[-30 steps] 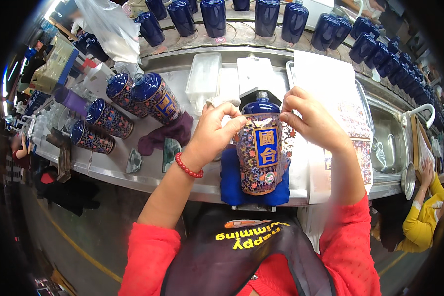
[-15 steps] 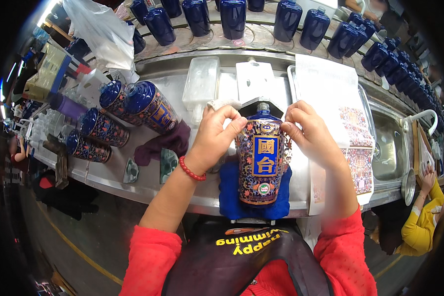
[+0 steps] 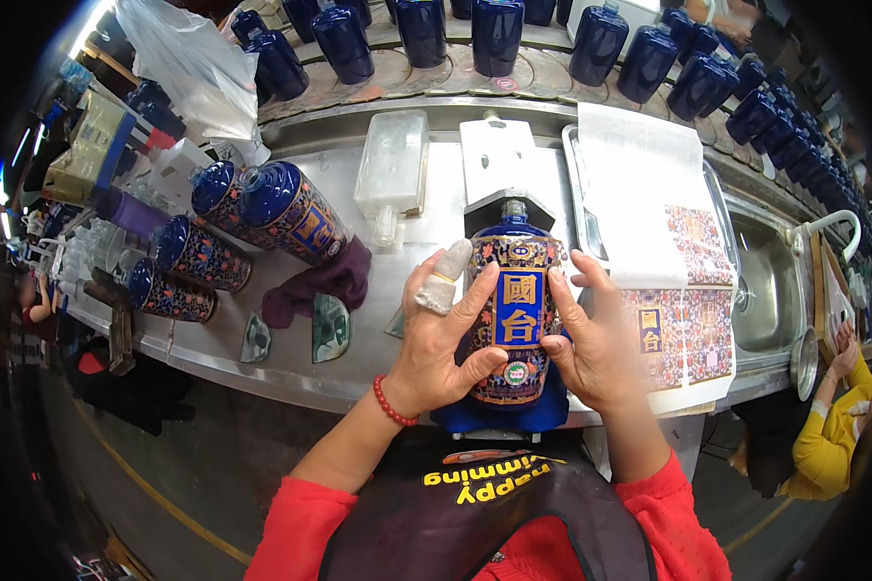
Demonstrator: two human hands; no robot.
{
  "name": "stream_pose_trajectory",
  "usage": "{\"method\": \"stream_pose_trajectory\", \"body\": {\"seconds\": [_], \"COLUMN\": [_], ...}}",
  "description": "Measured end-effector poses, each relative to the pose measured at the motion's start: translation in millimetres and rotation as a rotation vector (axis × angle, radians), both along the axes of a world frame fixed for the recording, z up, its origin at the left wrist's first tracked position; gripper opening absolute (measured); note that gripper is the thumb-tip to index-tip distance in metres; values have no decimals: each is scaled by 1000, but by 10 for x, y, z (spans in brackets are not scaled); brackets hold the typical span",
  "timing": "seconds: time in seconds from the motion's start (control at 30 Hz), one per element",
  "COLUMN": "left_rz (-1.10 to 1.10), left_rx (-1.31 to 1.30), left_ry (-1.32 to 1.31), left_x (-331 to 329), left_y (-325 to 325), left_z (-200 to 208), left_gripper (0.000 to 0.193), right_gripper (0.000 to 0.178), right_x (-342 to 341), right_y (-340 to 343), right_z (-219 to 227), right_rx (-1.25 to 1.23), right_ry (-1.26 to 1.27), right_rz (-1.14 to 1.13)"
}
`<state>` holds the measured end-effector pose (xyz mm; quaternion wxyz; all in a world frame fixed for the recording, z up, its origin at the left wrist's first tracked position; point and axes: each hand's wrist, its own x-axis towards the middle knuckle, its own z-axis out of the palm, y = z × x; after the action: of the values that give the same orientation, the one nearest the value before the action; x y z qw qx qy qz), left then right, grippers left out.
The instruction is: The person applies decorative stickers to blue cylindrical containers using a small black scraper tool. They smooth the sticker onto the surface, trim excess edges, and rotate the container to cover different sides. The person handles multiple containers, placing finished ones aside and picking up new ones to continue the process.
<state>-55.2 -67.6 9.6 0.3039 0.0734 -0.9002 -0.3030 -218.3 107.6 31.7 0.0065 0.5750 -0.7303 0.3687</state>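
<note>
A dark blue bottle [image 3: 515,373] with a flowered, gold-framed decal lies tilted in front of me, its neck pointing away. Beneath its lower end is a blue cloth [image 3: 455,417]. My left hand [image 3: 436,344] rests along the bottle's left side, fingers spread, thumb and forefinger touching the decal; a pale cloth finger cover [image 3: 441,279] wraps one of its fingers. On the other side my right hand [image 3: 596,349] has its fingers stretched out, thumb and forefinger against the decal's right edge. Both palms are partly hidden from view.
Several decorated bottles [image 3: 305,218] stand at left beside a purple cloth [image 3: 310,290] and green scraper-like pieces [image 3: 330,327]. Printed decal sheets [image 3: 683,334] lie at right near a sink [image 3: 761,320]. Plain blue bottles [image 3: 499,39] line the conveyor behind. A co-worker in yellow [image 3: 833,426] sits far right.
Both hands have let go of their pinch at the decal's upper side edges and moved down toward me; their fingers now spread along the bottle's sides. Bottles on the conveyor shifted right.
</note>
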Motion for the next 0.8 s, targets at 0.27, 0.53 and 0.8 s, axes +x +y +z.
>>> {"method": "stream_pose_trajectory", "body": {"seconds": [0.27,0.53,0.8], "left_rz": [-35,-58,-66], "left_rx": [14,3,65], "left_ry": [-27,-70,-52], "left_x": [-18,-29,-52], "left_y": [-46,-117,-154], "left_z": [28,-13,19], "left_gripper": [88,94,100], "right_gripper": [68,75,78], "right_x": [-7,-51,-97], "right_y": [15,-36,-23], "right_z": [-25,-171,-211], "right_rx": [48,-23,-3], "right_ry": [-181,-392,-447], "right_rz": [19,64,65]}}
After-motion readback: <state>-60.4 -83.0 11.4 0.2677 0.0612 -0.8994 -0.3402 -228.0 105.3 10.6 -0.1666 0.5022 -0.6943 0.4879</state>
